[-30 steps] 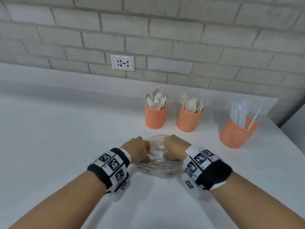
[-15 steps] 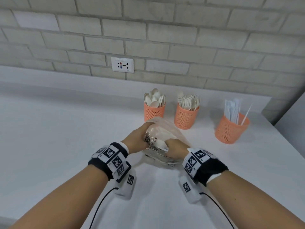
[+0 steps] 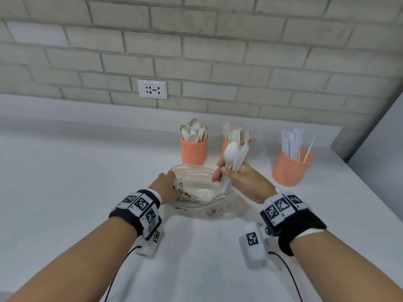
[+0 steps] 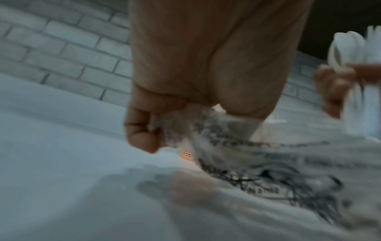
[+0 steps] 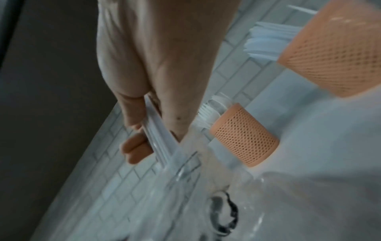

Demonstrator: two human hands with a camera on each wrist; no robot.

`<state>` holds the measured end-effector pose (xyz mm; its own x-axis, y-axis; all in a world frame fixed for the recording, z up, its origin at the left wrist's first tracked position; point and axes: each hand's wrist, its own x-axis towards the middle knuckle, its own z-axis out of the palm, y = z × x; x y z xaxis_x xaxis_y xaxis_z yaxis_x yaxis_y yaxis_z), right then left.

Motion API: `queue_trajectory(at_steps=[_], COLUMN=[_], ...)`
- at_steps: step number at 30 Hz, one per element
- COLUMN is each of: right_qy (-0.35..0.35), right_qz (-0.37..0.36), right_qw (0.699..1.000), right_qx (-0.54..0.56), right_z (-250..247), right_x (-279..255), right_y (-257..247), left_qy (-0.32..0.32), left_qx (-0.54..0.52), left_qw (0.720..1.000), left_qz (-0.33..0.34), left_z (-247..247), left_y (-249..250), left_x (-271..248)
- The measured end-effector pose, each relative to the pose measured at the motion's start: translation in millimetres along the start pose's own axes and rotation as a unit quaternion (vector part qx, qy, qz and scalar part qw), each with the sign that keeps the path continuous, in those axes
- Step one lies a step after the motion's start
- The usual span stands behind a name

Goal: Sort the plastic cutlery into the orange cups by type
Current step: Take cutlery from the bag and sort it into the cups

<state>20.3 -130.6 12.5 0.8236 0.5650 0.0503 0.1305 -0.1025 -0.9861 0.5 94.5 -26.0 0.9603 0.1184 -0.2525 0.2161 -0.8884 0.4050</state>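
Right hand (image 3: 244,182) fingers curl round a mixed cutlery bundle (image 3: 234,158) lifted over the clear bag (image 3: 196,192); left hand (image 3: 165,186) pinches the bag's left edge. Best separate pieces before dropping each into its matching far orange cups (image 3: 194,150).

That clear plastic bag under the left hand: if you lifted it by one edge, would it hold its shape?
Probably not. The clear plastic bag lies crumpled and sagging on the table, so it looks floppy. The left hand bunches its film easily, suggesting it is thin, light and likely to slide.
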Motion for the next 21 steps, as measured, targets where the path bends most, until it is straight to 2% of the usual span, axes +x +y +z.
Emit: queue_trajectory(at_steps=[2, 5, 7, 9, 12, 14, 16, 18, 19, 21], right_qy=[0.068, 0.117, 0.126, 0.132, 0.138, 0.137, 0.126, 0.115, 0.109, 0.094], right_qz=[-0.019, -0.043, -0.036, -0.025, -0.008, 0.001, 0.009, 0.012, 0.012, 0.008], right_qw=[0.985, 0.956, 0.944, 0.938, 0.933, 0.931, 0.933, 0.935, 0.935, 0.935], right_qx=[0.155, 0.266, 0.303, 0.320, 0.333, 0.338, 0.337, 0.337, 0.337, 0.342], right_z=[-4, -7, -11, -16, -23, -25, -26, -26, -25, -22], right_x=[-1, -4, -7, -10, -14, -16, -18, -17, -15, -13], right_y=[-6, -12, -14, -15, -15, -14, -15, -16, -17, -20], left_qy=[0.011, 0.010, -0.006, -0.017, -0.012, 0.043, 0.147, 0.224, 0.224, 0.157], left_qx=[0.055, 0.177, 0.244, 0.252, 0.170, 0.076, 0.008, -0.044, -0.071, -0.135], left_qw=[0.996, 0.974, 0.956, 0.956, 0.982, 0.996, 0.985, 0.956, 0.946, 0.943], left_qz=[-0.071, -0.144, -0.160, -0.150, -0.086, -0.011, 0.087, 0.183, 0.221, 0.261], left_z=[7, 9, 4, -5, -26, -37, -42, -41, -39, -27], left_y=[3, 12, 17, 21, 29, 37, 50, 69, 81, 103], left_x=[0, -4, -5, -5, -13, -20, -27, -33, -36, -40])
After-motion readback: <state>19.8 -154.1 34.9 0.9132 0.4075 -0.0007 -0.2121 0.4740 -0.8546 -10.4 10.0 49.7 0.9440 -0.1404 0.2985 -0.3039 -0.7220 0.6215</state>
